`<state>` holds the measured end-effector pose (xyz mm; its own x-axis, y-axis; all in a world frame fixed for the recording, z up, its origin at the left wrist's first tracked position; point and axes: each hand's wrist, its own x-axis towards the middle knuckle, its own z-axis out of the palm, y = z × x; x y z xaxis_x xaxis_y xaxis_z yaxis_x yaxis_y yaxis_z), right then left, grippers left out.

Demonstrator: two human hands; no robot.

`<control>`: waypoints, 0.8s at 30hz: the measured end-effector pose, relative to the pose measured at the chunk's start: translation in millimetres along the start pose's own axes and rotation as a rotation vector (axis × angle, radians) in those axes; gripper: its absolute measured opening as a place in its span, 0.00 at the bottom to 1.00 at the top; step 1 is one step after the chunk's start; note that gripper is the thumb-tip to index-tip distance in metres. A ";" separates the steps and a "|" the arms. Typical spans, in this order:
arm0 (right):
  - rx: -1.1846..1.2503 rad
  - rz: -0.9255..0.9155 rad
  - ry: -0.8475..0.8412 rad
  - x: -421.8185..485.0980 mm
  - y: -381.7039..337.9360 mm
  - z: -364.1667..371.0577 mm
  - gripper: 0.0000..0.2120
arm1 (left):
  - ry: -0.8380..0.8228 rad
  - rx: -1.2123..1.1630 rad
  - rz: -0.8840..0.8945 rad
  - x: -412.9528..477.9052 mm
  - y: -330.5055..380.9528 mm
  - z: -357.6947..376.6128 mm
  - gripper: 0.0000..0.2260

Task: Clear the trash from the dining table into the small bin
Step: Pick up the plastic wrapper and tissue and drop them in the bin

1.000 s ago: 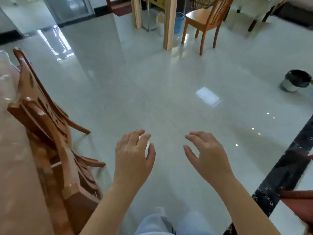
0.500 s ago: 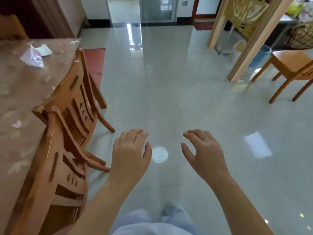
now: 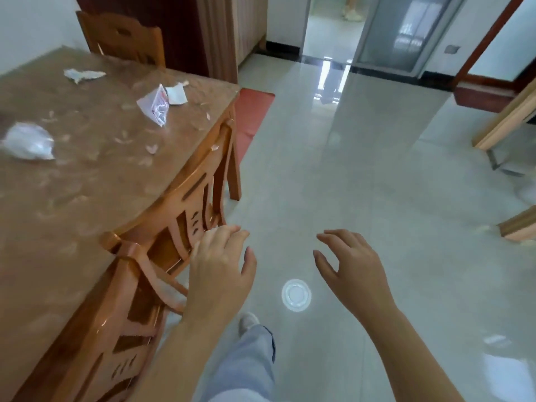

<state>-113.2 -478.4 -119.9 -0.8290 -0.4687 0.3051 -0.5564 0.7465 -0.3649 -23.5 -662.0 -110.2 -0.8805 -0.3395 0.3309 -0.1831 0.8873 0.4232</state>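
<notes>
Out front, my L hand [image 3: 220, 265] and R hand [image 3: 353, 271] are both empty, fingers loosely spread and a bit curled, pinching nothing. L fingertips sit over the top rail of the near chair [image 3: 127, 285]; can't tell if they touch it. On the floor btwn the hands lies a round clear lid [image 3: 296, 295], near my shoe [image 3: 248, 320].

Past the chair is the dining table [image 3: 87, 184] w/ trash on it. A folded wrapper [image 3: 155, 107] lies toward the far right corner, w/ a white scrap [image 3: 177, 94] right beside it. A torn paper [image 3: 82, 74] is further back, and a crumpled white wad [image 3: 27, 145] sits at the left edge of view.

What changed: a sec ago I faced open floor w/ the small bin off to my right and no tabletop trash in sight. Now I've swung left, the table fills the left half and the bin's out of frame. Hands are in the same pose, nothing picked up.

My read: I'm heading back for another load. At least 4 pcs are left on the table, maybe the lid too. The wrapper looks like the easiest first grab, reaching over the chair w/ the L hand.
</notes>
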 end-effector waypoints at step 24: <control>0.202 -0.287 -0.139 452.5 86.3 131.1 0.10 | 0.230 0.139 -0.320 377.1 -75.8 106.8 0.15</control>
<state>-543.8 -688.0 -128.7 -0.6299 -0.7154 0.3024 -0.7555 0.4740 -0.4522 -388.4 -824.0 -107.6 -0.6518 -0.6520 0.3873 -0.5032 0.7540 0.4223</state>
